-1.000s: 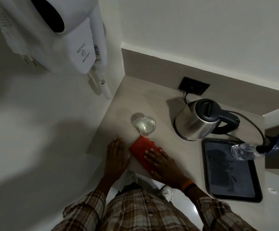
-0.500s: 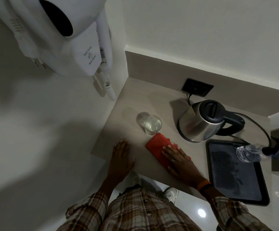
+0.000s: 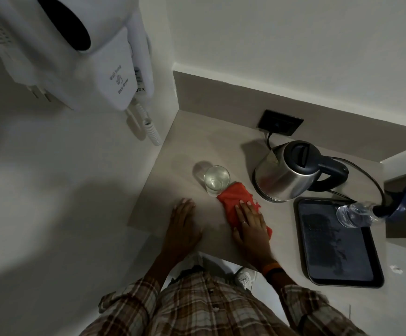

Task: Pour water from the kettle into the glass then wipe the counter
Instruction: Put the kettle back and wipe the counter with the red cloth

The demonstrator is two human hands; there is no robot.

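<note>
A clear glass holding water stands on the beige counter. Right of it sits a steel kettle with a black lid and handle, its cord plugged into a wall socket. A red cloth lies on the counter, its far edge touching the glass base. My right hand presses flat on the cloth, fingers extended. My left hand rests flat on the bare counter near the front edge, holding nothing.
A black tray lies at the right with a plastic water bottle lying on its far corner. A white wall-mounted hair dryer hangs at the upper left. A black socket sits on the backsplash.
My right hand has slid the red cloth away from the front edge toward the glass and kettle. My left hand has stayed flat on the counter.
</note>
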